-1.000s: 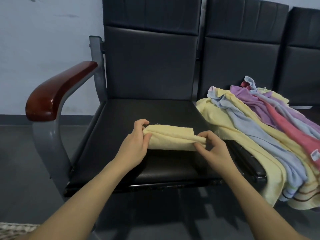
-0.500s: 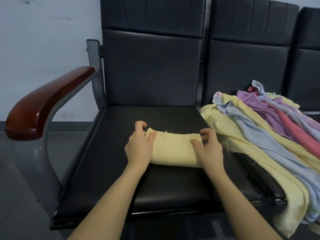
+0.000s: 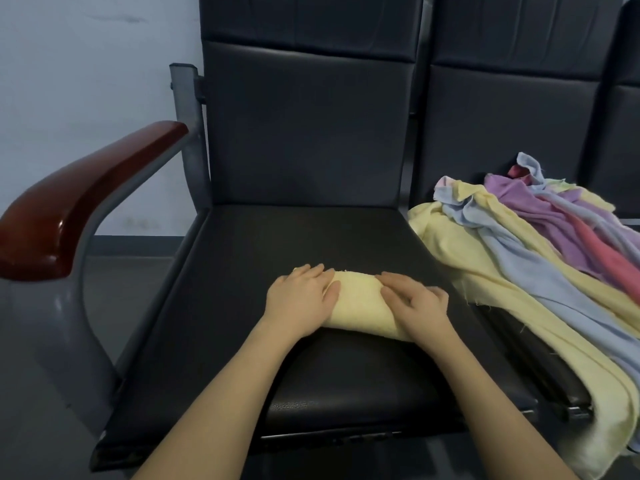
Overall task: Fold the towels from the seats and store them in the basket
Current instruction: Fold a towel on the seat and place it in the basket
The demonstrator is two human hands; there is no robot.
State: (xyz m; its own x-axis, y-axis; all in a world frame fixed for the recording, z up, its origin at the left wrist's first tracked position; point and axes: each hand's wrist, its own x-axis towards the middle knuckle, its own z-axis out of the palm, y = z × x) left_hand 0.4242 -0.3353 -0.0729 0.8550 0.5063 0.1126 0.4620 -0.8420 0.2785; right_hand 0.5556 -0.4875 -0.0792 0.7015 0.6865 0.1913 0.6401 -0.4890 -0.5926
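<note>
A small folded yellow towel (image 3: 360, 303) lies on the black seat (image 3: 311, 240) of the left chair. My left hand (image 3: 301, 299) lies flat on the towel's left end, fingers straight. On the towel's right end rests my right hand (image 3: 419, 303), palm down with fingers spread and nearly flat. Both hands press the towel onto the seat. A loose pile of towels (image 3: 540, 251) in yellow, light blue, purple and pink covers the neighbouring seat to the right. No basket is in view.
The left chair has a red-brown wooden armrest (image 3: 79, 199) on a grey metal frame at the left. Black backrests (image 3: 308, 119) stand behind both seats. Part of the yellow towel in the pile hangs over the right seat's front edge (image 3: 595, 417).
My hands have gone from pinching the towel's ends to lying flat on top of it. The towel is folded shorter and pressed down. The camera has moved closer.
</note>
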